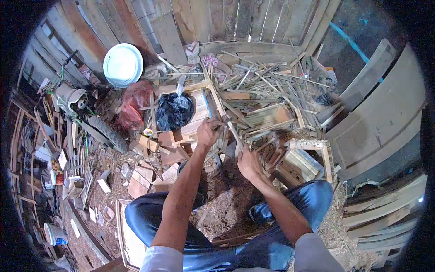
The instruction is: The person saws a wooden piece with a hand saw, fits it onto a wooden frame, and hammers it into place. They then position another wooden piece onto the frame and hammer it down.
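My right hand (249, 162) is closed round the lower end of a thin wooden strip (235, 135) in front of me. Beside the strip's upper part, my left hand (210, 131) is closed with its fingers pinched together; what they hold is too small to make out. A black plastic bag (174, 111) lies in a wooden frame just beyond my left hand. Right of my right hand stands a wooden box frame (308, 144) with slats inside.
Scrap wood strips (267, 81) are heaped by the plank wall. A white round lid (123, 65), a red plastic bag (136, 102) and a wheeled machine (74, 99) are at the left. Large boards (380, 113) lean at the right. Sawdust covers the ground between my legs.
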### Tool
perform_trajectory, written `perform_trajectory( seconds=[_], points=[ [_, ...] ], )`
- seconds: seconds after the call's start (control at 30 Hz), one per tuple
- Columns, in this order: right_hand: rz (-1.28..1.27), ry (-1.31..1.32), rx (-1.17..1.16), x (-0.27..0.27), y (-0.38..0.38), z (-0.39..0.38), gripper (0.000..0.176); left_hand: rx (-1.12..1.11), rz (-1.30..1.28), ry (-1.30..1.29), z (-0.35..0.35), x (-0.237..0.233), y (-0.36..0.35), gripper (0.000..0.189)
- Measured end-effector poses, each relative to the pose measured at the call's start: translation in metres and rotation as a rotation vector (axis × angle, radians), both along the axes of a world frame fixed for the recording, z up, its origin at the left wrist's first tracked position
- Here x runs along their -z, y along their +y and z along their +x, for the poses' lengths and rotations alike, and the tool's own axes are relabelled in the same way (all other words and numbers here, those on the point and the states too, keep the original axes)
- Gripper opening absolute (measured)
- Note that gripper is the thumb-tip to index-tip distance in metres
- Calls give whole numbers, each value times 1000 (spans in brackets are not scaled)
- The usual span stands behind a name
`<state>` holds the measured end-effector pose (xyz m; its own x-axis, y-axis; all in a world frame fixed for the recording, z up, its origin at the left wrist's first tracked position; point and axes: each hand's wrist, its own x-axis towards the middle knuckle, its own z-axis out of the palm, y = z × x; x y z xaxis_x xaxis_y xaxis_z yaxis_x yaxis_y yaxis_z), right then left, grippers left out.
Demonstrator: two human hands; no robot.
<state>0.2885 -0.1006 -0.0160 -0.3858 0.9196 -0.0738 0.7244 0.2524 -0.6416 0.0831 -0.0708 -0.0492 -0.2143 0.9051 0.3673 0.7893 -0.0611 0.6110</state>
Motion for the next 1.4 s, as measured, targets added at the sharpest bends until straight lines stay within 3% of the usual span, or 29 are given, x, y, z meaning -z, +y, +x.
perform_trajectory(
  seconds=[0.3,0.4,0.47,0.57,0.7,0.77,0.9,0.93,1.0,1.1,1.2,1.33,1.4],
  points=[
    [-49,47,6,5,0,0,26,9,13,-3,-3,7,1,14],
    [5,14,-8,4,0,-2,30,10,51,31,-1,6,1,14],
    [107,127,61,2,-5,-4,31,-13,28,46,0,5,1,14],
    [-69,39,7,10,-1,0,26,9,34,43,-2,8,2,15],
    [-16,19,35,-5,-2,-4,26,7,64,28,-2,6,1,18],
    [-31,178,81,-3,-8,-3,25,6,56,10,-1,5,-2,18],
    [-20,22,-25,16,5,-1,25,-9,5,26,-1,-1,3,20],
    [12,81,9,2,0,-2,27,-8,-84,7,-2,2,1,20],
    [108,206,81,-2,-6,-4,27,-12,-26,23,-4,8,3,21],
    [6,58,-19,16,0,-2,28,-12,31,45,-2,10,1,21],
    [-4,92,12,-5,1,-2,27,10,15,40,-6,7,6,21],
    [67,155,82,5,-4,-1,27,26,-8,39,-8,14,4,21],
    [-18,-2,-13,16,6,0,28,18,49,39,-3,15,4,18]
  ],
)
